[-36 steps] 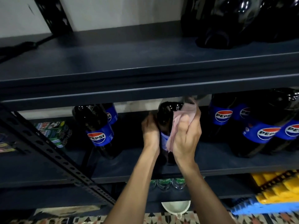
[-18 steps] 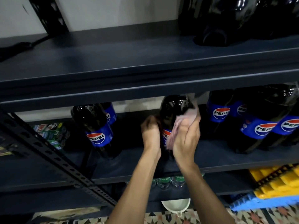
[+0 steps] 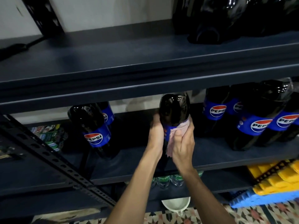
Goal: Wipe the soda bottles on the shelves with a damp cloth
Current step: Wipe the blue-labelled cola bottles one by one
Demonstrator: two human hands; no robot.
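Flanking the held bottle (image 3: 174,110), Pepsi bottles (image 3: 95,131) both sides, upper shelf (image 3: 145,94) overhead.

A dark plastic cola bottle with a blue label (image 3: 174,109) is at the blue-grey metal shelf (image 3: 218,156), its base hidden behind the hands. The left hand (image 3: 156,135) grips this bottle's left side at label height. The right hand (image 3: 182,147) holds a pale pink cloth (image 3: 174,136) against its right side, over the label. Two similar Pepsi bottles (image 3: 93,126) stand well apart to its left, and a cluster of Pepsi bottles (image 3: 258,117) to its right. Below it is a white bowl (image 3: 175,203).
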